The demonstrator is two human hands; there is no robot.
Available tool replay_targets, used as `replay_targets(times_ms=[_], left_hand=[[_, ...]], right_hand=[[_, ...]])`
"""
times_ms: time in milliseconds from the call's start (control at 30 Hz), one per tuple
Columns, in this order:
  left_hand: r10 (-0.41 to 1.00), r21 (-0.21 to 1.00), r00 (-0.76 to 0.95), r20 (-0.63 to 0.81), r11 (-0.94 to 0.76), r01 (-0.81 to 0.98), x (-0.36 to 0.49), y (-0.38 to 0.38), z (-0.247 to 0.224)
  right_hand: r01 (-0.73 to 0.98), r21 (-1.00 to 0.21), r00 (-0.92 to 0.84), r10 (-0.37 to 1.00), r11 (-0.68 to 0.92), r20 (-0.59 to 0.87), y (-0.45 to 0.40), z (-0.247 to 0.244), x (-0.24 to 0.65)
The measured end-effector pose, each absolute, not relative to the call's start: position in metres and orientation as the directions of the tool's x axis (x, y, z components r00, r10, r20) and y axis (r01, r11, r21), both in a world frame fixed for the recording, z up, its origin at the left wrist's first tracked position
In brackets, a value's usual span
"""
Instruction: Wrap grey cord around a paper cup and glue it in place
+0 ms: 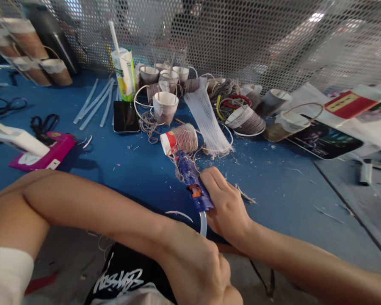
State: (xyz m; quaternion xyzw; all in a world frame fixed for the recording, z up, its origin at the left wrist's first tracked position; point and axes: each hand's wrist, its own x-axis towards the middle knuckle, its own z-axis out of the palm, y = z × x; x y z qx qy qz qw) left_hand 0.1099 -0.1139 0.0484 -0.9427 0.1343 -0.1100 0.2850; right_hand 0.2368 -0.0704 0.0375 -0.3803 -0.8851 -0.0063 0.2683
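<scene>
My right hand [227, 201] is wrapped round a blue glue gun [190, 178] above the table's front edge. The gun points away from me, its nozzle end by a paper cup [179, 139] wound with grey twine and lying on its side. A translucent glue stick [203, 223] sticks out of the gun's rear. Close behind it, lower in view, my left hand [203, 262] is closed in a fist at the stick's lower end; what its fingers hold, if anything, is hidden.
Twine-wrapped cups [165, 108], a drink carton [124, 76] and a phone [126, 116] stand or lie farther back. Loose glue sticks [97, 103] and a magenta power strip [55, 150] are at left. A tablet [327, 137] lies right. Perforated metal [216, 38] borders the table's back.
</scene>
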Motion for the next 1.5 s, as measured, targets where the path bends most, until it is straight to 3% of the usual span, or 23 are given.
replay_targets(times_ms=[167, 367, 800, 967, 1200, 1400, 1500], left_hand=[[-0.234, -0.523, 0.972, 0.029, -0.832, -0.185, 0.116, -0.122, 0.046], [-0.187, -0.393, 0.919, 0.347, -0.919, -0.039, 0.105, -0.117, 0.031], [-0.175, -0.253, 0.932, 0.318, -0.963, -0.095, 0.101, -0.111, 0.041], [-0.085, -0.346, 0.962, 0.261, -0.938, 0.011, 0.103, -0.113, 0.055], [-0.194, -0.425, 0.954, 0.229, -0.902, -0.081, 0.115, -0.113, 0.049], [-0.114, -0.375, 0.961, 0.254, -0.927, -0.011, 0.121, -0.120, 0.023], [-0.151, -0.342, 0.958, 0.242, -0.938, -0.062, 0.119, -0.119, 0.028]], right_hand=[[0.689, -0.168, -0.569, 0.669, 0.705, 0.477, -0.071, 0.037, 0.237], [0.700, -0.136, -0.571, 0.664, 0.701, 0.483, -0.072, 0.037, 0.236], [0.684, -0.121, -0.576, 0.634, 0.720, 0.516, -0.073, 0.039, 0.236], [0.683, -0.105, -0.578, 0.623, 0.723, 0.527, -0.073, 0.038, 0.236], [0.698, -0.107, -0.572, 0.641, 0.708, 0.511, -0.072, 0.039, 0.235], [0.694, -0.118, -0.570, 0.642, 0.710, 0.513, -0.073, 0.039, 0.235], [0.694, -0.119, -0.572, 0.644, 0.710, 0.508, -0.074, 0.039, 0.235]])
